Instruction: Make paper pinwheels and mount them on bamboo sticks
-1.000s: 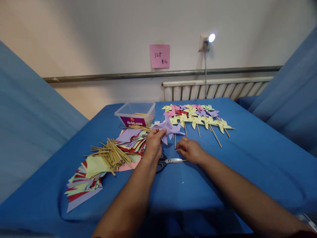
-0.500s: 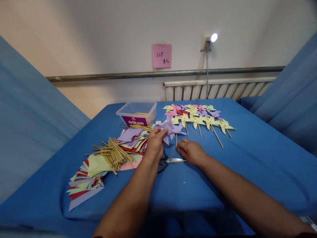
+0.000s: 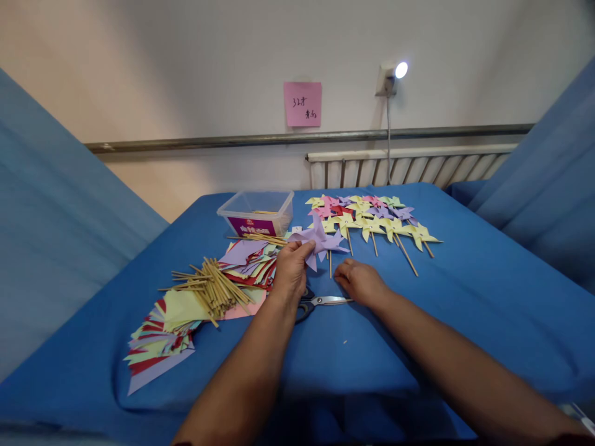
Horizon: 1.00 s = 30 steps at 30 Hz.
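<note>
My left hand [image 3: 292, 266] is closed on a purple paper pinwheel [image 3: 318, 239], its thumb and fingers pinching the left part near the centre. To the right, my right hand [image 3: 360, 282] rests low over the blue cloth with its fingertips pressed together. Whatever it may pinch is too small to make out. Between my wrists lies a pair of scissors [image 3: 325, 301] with dark handles, its blade tip reaching under my right hand. Just beyond my hands, several finished pinwheels [image 3: 372, 228] on sticks lie in rows.
A pile of thin wooden sticks [image 3: 216, 288] sits on fanned stacks of coloured paper [image 3: 160, 337] at the left. Behind them stands a clear plastic box [image 3: 255, 217] with a purple label. A blue cloth [image 3: 488, 297] covers the table; a radiator [image 3: 418, 167] is behind it.
My right hand has shifted very slightly, and a small shiny spot at its fingertips no longer shows. My left hand keeps the purple pinwheel in the same place.
</note>
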### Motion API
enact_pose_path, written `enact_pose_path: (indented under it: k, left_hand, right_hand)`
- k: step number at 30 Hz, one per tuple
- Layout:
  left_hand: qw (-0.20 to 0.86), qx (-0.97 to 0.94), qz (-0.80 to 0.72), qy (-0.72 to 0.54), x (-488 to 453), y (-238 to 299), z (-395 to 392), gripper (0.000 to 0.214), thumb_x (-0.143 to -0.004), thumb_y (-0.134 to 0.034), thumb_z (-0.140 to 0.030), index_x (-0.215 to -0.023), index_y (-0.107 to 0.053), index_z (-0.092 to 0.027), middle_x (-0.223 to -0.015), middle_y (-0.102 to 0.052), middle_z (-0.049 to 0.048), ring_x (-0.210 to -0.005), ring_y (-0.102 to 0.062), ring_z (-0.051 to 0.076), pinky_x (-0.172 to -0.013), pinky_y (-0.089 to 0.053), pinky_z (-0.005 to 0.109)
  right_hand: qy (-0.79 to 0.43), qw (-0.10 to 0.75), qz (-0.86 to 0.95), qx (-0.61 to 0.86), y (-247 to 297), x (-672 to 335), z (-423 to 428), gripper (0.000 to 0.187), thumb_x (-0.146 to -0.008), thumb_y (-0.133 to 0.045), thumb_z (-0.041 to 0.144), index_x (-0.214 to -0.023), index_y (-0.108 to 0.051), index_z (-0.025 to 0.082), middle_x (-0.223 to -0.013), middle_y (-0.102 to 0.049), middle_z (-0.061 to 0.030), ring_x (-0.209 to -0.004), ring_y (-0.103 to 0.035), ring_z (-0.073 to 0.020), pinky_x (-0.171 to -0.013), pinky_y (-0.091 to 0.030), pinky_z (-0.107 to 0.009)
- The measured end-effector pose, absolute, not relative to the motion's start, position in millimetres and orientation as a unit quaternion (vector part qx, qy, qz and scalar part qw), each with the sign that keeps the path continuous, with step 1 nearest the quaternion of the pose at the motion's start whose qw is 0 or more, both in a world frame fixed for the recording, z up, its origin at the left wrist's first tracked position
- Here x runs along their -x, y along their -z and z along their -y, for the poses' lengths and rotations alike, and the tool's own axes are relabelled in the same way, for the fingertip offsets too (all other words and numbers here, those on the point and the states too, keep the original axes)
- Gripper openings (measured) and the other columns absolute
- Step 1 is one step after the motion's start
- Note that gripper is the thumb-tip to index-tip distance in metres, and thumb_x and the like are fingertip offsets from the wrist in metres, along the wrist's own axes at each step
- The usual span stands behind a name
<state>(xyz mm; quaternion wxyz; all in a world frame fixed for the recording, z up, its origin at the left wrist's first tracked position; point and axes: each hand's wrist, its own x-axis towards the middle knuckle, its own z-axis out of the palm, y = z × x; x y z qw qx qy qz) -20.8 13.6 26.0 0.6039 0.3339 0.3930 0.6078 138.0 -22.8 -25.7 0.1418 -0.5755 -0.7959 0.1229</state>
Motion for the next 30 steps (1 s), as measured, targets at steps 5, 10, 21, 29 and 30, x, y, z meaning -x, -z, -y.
enact_pose_path:
  k: [5, 10, 21, 29, 30]
  left_hand:
    - [0.606, -0.341, -0.395, -0.600, 21, -27, -13, 0.020, -0.054, -0.080, -0.022, -0.064, -0.066, -0.011, -0.058, -0.063, 0.0011, -0.050, -0.054, 0.009, -0.054, -0.041, 0.022]
    - [0.603, -0.348, -0.400, -0.596, 22, -25, -14, 0.022, -0.053, -0.080, -0.022, -0.065, -0.064, -0.012, -0.058, -0.062, -0.0004, -0.050, -0.053, 0.009, -0.054, -0.040, 0.022]
    - [0.600, -0.354, -0.429, -0.575, 23, -19, -16, 0.022, -0.055, -0.079, -0.023, -0.064, -0.062, -0.012, -0.058, -0.060, -0.0008, -0.049, -0.050, 0.008, -0.050, -0.037, 0.021]
    - [0.606, -0.354, -0.412, -0.581, 24, -20, -15, 0.021, -0.056, -0.079, -0.023, -0.066, -0.064, -0.012, -0.059, -0.061, -0.0005, -0.051, -0.051, 0.008, -0.053, -0.039, 0.021]
    - [0.605, -0.356, -0.412, -0.580, 24, -20, -15, 0.021, -0.056, -0.078, -0.022, -0.066, -0.064, -0.012, -0.059, -0.061, -0.0006, -0.051, -0.051, 0.008, -0.053, -0.039, 0.021]
  right_hand:
    - [-0.129, 0.179, 0.780, 0.586, 27, -140, 20, 0.015, -0.089, -0.053, 0.026, -0.097, -0.064, 0.020, -0.096, -0.066, -0.0042, -0.086, -0.061, -0.0170, -0.071, -0.038, -0.025]
    - [-0.153, 0.202, 0.766, 0.591, 30, -148, 14, 0.014, -0.089, -0.053, 0.027, -0.093, -0.065, 0.020, -0.093, -0.066, -0.0040, -0.085, -0.060, -0.0160, -0.074, -0.039, -0.025]
    - [-0.148, 0.169, 0.773, 0.593, 29, -142, 13, 0.020, -0.092, -0.049, 0.030, -0.089, -0.066, 0.020, -0.091, -0.066, -0.0043, -0.082, -0.060, -0.0157, -0.070, -0.037, -0.025]
    - [-0.160, 0.191, 0.763, 0.597, 31, -139, 9, 0.017, -0.089, -0.054, 0.032, -0.087, -0.066, 0.021, -0.089, -0.066, -0.0032, -0.081, -0.059, -0.0151, -0.070, -0.037, -0.024]
    - [-0.157, 0.186, 0.760, 0.602, 31, -139, 9, 0.017, -0.089, -0.053, 0.031, -0.086, -0.066, 0.020, -0.088, -0.066, -0.0034, -0.080, -0.059, -0.0153, -0.069, -0.036, -0.025]
